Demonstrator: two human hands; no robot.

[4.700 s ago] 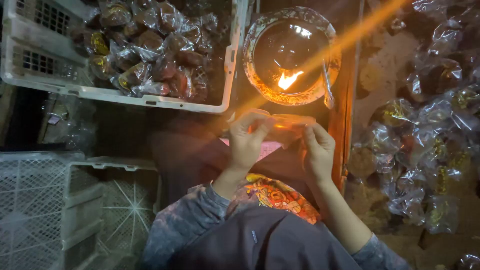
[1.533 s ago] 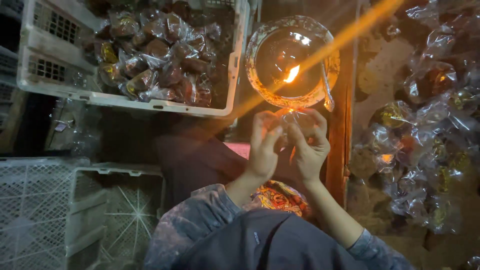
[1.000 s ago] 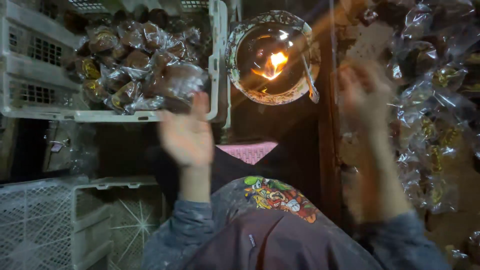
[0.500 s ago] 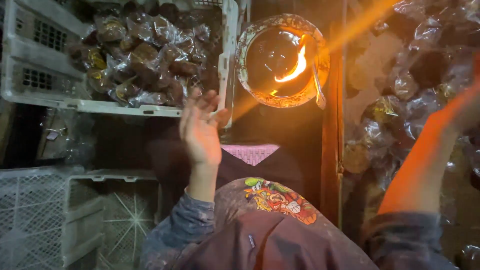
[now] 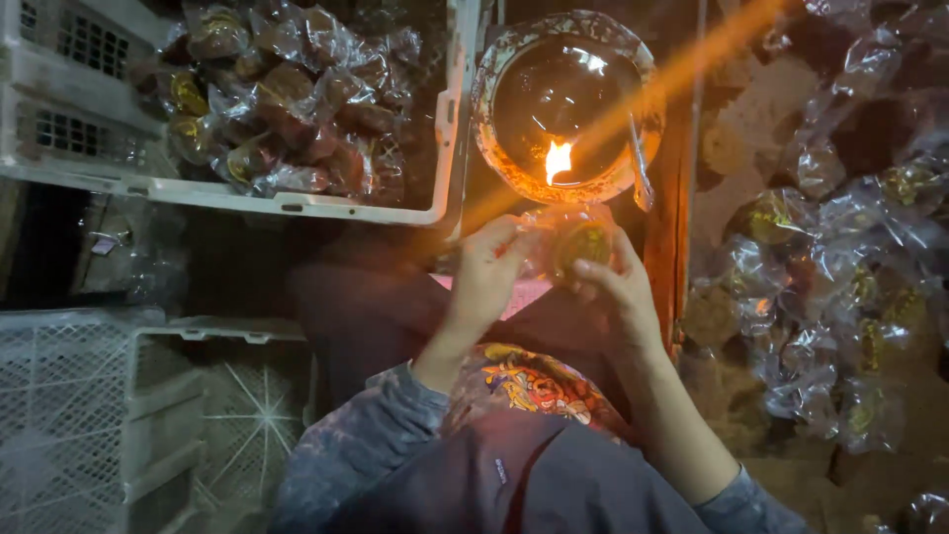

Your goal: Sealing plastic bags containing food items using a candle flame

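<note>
Hands are meeting over the lap: the left hand [image 5: 486, 279] and right hand [image 5: 615, 287] are both pinching one clear-wrapped round packet [image 5: 576, 242], which is sitting between their fingertips just below one flame-lit bowl [image 5: 563, 104]. Two white crates are flanking the left side, an empty crate [image 5: 129, 415] near and a far crate [image 5: 237, 109] lying full of wrapped packets, while a loose heap of packets [image 5: 840, 277] is covering the dim ground at right.
</note>
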